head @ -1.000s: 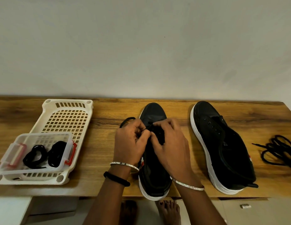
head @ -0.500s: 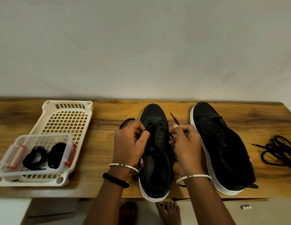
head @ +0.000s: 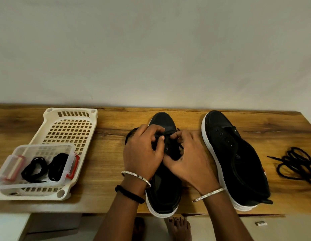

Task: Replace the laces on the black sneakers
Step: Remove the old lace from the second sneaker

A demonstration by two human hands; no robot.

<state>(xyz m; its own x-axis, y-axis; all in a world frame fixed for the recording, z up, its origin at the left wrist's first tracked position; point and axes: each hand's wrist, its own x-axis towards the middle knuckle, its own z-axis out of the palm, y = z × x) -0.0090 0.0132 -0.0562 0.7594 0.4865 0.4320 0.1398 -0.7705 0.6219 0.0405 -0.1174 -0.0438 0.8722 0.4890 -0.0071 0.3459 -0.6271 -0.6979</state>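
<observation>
Two black sneakers with white soles lie on the wooden table. The left sneaker is in the middle, toe pointing away from me. My left hand and my right hand are both over its eyelets, fingers pinched on a black lace that runs through the front holes. The right sneaker lies beside it with no lace in its eyelets. A loose pile of black laces rests at the table's right end.
A cream plastic basket sits at the left, with a clear box inside holding coiled black laces. The wall rises just behind the table. My bare feet show below the front edge.
My right hand, which had pulled a lace end out to the right, has come back over the left sneaker's eyelets beside my left hand. The sneakers stay put.
</observation>
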